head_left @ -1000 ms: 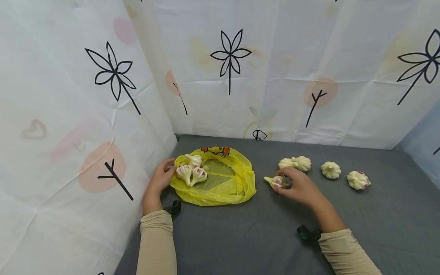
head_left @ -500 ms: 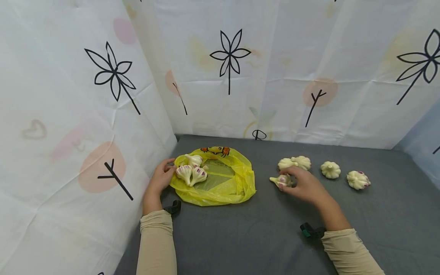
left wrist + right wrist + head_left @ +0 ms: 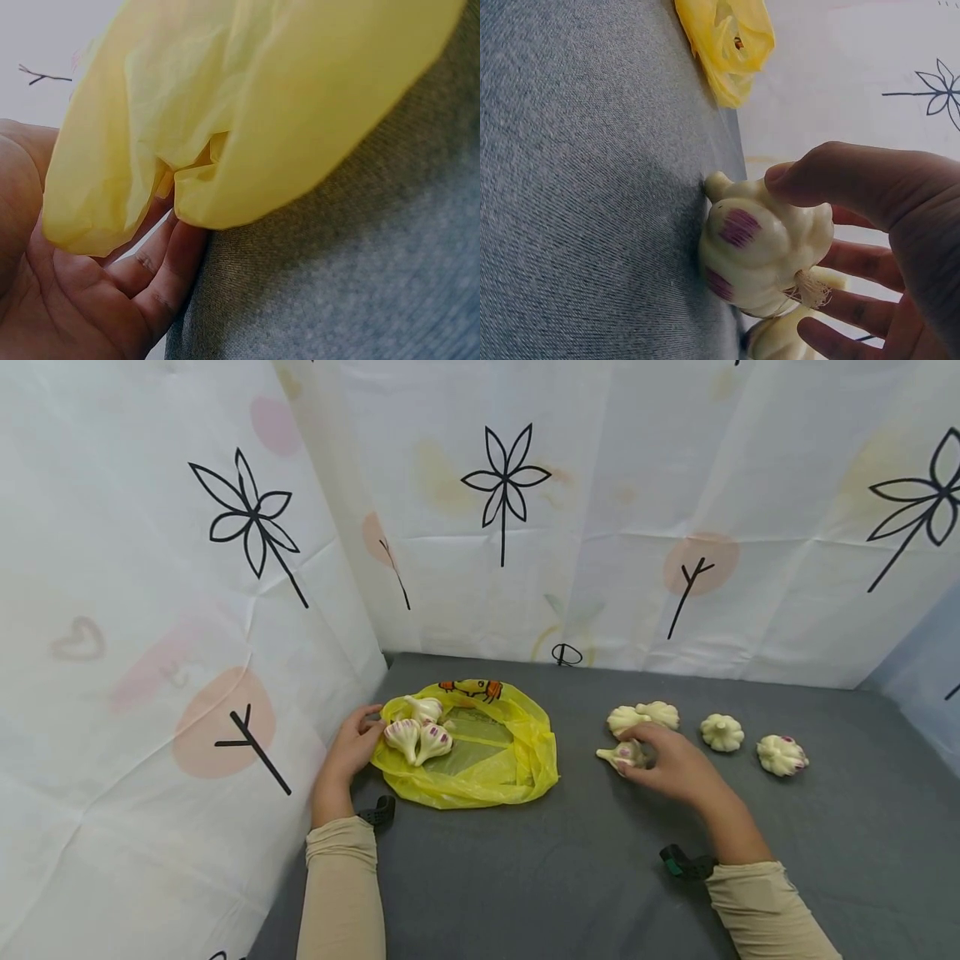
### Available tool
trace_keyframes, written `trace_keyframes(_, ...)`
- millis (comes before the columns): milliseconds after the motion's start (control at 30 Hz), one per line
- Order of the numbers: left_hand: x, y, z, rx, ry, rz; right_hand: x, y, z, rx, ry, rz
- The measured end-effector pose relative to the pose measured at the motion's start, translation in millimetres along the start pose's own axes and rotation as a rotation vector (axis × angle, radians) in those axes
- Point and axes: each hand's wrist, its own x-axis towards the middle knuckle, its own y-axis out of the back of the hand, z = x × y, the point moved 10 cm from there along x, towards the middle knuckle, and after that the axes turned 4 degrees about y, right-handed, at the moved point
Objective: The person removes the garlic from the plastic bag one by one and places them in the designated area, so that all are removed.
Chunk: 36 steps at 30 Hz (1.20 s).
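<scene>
My right hand (image 3: 675,768) holds a garlic bulb (image 3: 757,244), cream with purple patches, its thumb on one side and fingers round the other. That bulb stays low, close over the grey cloth, its stem pointing left in the head view. Far to the left, my left hand (image 3: 351,745) rests at the left rim of a yellow plastic bag (image 3: 536,760). Its fingertips pass behind the bag's folds in the left wrist view, so I cannot tell if they pinch the plastic. Three garlic bulbs (image 3: 433,743) lie together at the left inside the bag, which is spread wide.
Just behind my right hand, two garlic bulbs (image 3: 660,716) lie against each other. Farther right lie a pale bulb (image 3: 722,732) and a purple-marked bulb (image 3: 782,754). A white patterned curtain (image 3: 585,527) borders the grey table (image 3: 525,877) at the back and left.
My right hand has shifted a little to the right, away from the bag, together with the garlic bulb. My left hand and the bag have stayed in place.
</scene>
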Motion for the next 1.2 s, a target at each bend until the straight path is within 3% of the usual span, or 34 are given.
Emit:
trace_keyframes(767,4.2,-0.2,-2.4,0.011,0.013,-0.002,-0.9,13.5,-4.2,-0.041,-0.004,0.028)
trace_keyframes(1200,1.6,0.8,-1.2,-0.014,0.017,-0.006,17.1,15.2,-31.5,0.032,0.035,0.068)
